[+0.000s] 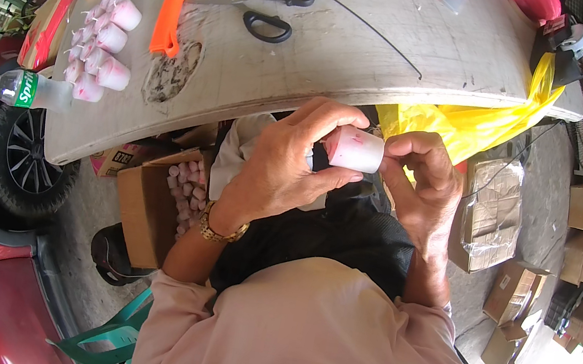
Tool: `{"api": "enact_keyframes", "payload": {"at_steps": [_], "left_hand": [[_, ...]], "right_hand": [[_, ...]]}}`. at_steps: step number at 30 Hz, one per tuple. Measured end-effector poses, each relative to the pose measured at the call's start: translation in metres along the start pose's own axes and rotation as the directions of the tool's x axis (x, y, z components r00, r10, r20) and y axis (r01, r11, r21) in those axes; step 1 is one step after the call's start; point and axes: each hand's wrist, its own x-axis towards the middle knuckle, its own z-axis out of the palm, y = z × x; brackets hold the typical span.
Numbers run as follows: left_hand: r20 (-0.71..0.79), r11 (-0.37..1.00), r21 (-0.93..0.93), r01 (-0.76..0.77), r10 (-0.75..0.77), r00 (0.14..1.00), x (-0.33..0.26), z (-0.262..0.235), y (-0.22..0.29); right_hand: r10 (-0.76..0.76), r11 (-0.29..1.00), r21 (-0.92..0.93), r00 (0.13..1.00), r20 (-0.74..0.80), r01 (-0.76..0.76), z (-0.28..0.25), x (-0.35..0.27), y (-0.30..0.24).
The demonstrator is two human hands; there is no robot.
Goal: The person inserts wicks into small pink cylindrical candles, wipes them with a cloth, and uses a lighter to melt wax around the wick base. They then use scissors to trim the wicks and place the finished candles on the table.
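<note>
My left hand point(284, 154) grips a small white cylinder point(358, 151) with pink stains, fingers over its top and thumb along its underside. The cylinder lies on its side in the air, just off the table's near edge. At its right end, my right hand point(422, 185) has thumb and forefinger closed in a pinch. Whatever is between those fingertips is hidden or too small to make out. Similar pink-stained white cylinders point(111, 38) stand in a cluster on the left of the table point(313, 54), with thin twisted tips at their far ends.
An orange-handled knife point(169, 19), black-handled scissors point(270, 9) and a thin dark rod point(350, 14) lie on the table. A plastic bottle point(29, 90) stands at its left end. A yellow plastic bag point(471, 123) hangs at right. Below, a cardboard box point(144, 207) holds many pinkish cylinders.
</note>
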Motion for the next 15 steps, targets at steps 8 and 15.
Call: {"api": "enact_keyframes", "payload": {"at_steps": [8, 15], "left_hand": [[-0.162, 0.825, -0.564, -0.039, -0.064, 0.985, -0.008, 0.005, 0.002], [-0.292, 0.824, -0.563, -0.060, -0.131, 0.947, -0.019, 0.012, 0.002]], "right_hand": [[0.205, 0.864, 0.454, 0.976, 0.074, -0.216, 0.008, 0.000, 0.008], [0.154, 0.825, 0.526, 0.978, 0.143, -0.207, 0.017, 0.001, 0.008]]}}
